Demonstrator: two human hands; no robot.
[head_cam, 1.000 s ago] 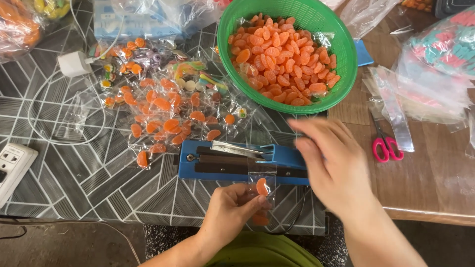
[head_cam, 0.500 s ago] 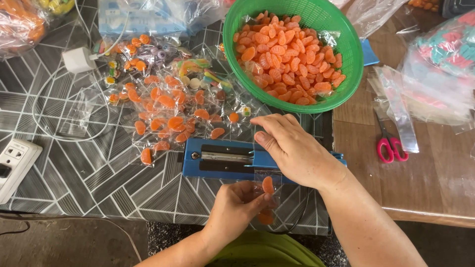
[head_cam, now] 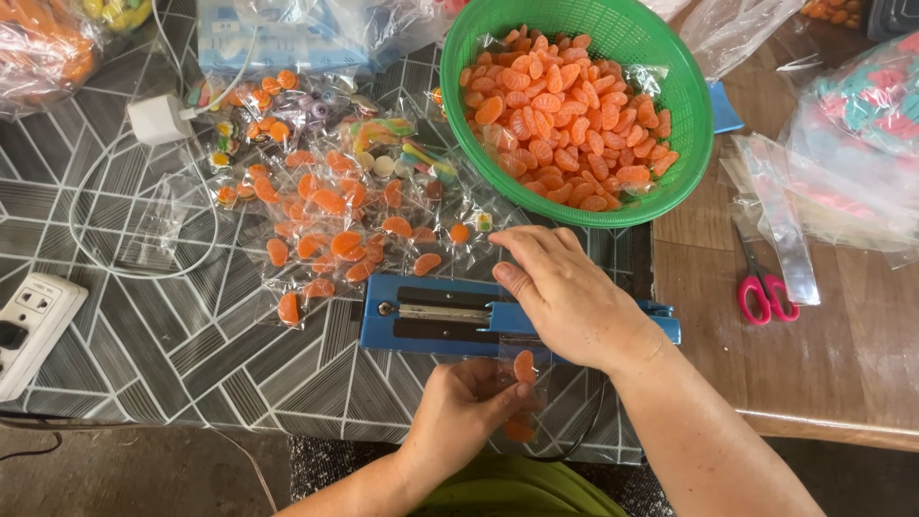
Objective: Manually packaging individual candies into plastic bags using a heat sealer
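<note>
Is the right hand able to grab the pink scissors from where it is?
Probably yes. The right hand rests on the blue sealer, and the scissors lie on the bare wooden table to its right with nothing between them. Only a clear plastic strip lies beside the blades.

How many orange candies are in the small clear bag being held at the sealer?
2 visible in the small clear bag: one orange candy just below the blue heat sealer, by the left hand; another lower down. More may be hidden.

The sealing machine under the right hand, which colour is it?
Blue, with a dark sealing strip: the sealing machine, head view.
</note>
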